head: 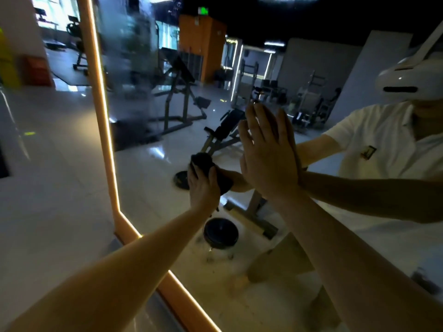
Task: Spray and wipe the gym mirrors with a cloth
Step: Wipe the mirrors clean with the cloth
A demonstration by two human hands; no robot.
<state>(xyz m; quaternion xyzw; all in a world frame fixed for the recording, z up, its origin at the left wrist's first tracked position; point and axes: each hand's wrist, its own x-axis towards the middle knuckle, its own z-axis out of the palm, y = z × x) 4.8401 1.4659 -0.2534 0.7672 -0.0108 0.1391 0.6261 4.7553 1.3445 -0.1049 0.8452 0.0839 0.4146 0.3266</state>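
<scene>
The left hand point(202, 185) has its fingers curled around a crumpled dark cloth point(211, 170), pressing it to the large orange-framed, light-edged mirror point(148, 164). To its right, the right hand point(268, 156) lies flat on the glass, fingers spread, holding nothing. Far up left, the glass looks streaked.

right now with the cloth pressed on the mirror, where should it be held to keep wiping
Keep the grip where the left hand has it: on the bunched back of the dark cloth, coming from the room side, facing the glass. The wad bulges past the fingers, so its front face meets the mirror. The right hand lies flat and open on the glass.
</scene>
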